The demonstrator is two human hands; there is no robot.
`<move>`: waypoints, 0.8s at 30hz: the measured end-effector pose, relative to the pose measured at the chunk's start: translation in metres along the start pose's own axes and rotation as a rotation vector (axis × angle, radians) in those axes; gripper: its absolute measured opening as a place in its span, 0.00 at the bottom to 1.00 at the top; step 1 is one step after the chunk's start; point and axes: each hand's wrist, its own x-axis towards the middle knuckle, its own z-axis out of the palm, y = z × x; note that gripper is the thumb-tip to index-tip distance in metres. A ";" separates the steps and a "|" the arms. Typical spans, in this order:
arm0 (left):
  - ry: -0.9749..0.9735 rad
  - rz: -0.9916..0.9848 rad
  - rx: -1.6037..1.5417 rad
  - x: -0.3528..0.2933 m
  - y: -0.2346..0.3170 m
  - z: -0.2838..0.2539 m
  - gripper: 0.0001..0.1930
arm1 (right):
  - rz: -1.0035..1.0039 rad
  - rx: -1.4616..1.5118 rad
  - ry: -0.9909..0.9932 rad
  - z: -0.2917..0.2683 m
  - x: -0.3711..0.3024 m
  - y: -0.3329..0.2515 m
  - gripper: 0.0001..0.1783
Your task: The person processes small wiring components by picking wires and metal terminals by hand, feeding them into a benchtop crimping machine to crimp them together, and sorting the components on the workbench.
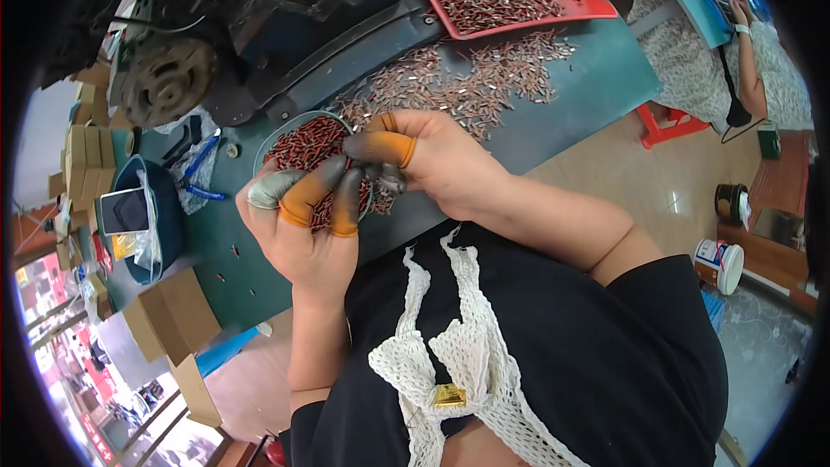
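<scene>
My left hand (pixel 298 238) and my right hand (pixel 450 160) meet fingertip to fingertip over a round, pale-rimmed container (pixel 261 149). Orange and blackened finger covers sheathe several fingertips, and a pale grey one is on the left thumb. Both hands are closed in a pinch; whatever lies between the fingertips is too small and covered to name. Small dark red pieces (pixel 304 140) fill the container beneath them. Just beyond my right hand, a loose spread of small reddish and silvery pieces (pixel 432 78) covers part of the green tabletop (pixel 596 78).
A red tray (pixel 601 9) of similar pieces stands at the far side. Dark machinery (pixel 285 26) with a wheel (pixel 169 82) occupies the far left. Blue-handled pliers (pixel 201 160) lie near a dark teal bin (pixel 169 207). Another person's arm (pixel 750 69) shows at far right.
</scene>
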 end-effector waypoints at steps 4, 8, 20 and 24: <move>-0.095 0.091 -0.058 -0.002 0.004 0.006 0.14 | 0.058 -0.120 0.022 -0.019 -0.021 -0.010 0.07; -0.228 -0.001 -0.215 -0.004 0.014 0.002 0.13 | -0.659 -0.829 0.125 -0.072 -0.047 -0.002 0.06; -0.152 -0.347 -0.569 -0.018 0.007 0.008 0.13 | -0.699 -1.663 0.349 -0.128 -0.081 -0.018 0.21; -0.118 -0.307 -0.492 -0.010 0.004 0.012 0.12 | -0.817 -1.619 0.213 -0.138 -0.093 -0.012 0.19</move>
